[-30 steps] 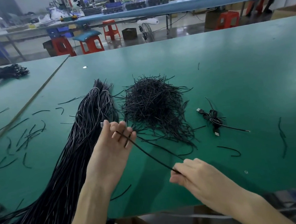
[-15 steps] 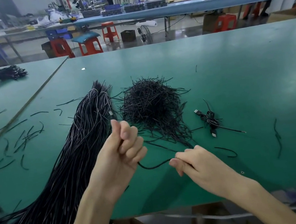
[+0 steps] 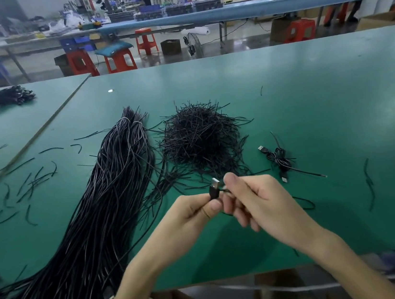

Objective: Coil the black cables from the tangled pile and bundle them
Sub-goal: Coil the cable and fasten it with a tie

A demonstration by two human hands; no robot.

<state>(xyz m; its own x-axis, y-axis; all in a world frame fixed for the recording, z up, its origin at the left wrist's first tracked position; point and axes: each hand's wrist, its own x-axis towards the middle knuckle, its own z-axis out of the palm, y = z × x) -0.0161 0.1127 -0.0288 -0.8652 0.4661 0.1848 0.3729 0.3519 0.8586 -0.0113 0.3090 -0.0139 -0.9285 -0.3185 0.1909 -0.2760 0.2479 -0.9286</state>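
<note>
A long sheaf of black cables [image 3: 103, 206] lies on the green table [image 3: 310, 99], running from the middle down to the near left corner. Right of it sits a heap of short black twist ties [image 3: 200, 141]. My left hand [image 3: 196, 222] pinches a black cable [image 3: 214, 191] just below its silver USB plug, which sticks up between both hands. My right hand [image 3: 256, 201] grips the same cable with curled fingers, touching the left hand. The rest of that cable is hidden in my fingers. One coiled, tied cable [image 3: 281, 161] lies to the right.
Loose ties [image 3: 30, 181] are scattered over the left part of the table, and single ones [image 3: 369, 184] lie at the right. Another cable bundle [image 3: 1, 96] rests on the neighbouring table at far left. Red stools [image 3: 120, 60] and benches stand beyond the far edge.
My hands have come together above the near table. The cable that stretched between them is now gathered into my fingers, with its USB plug sticking up.
</note>
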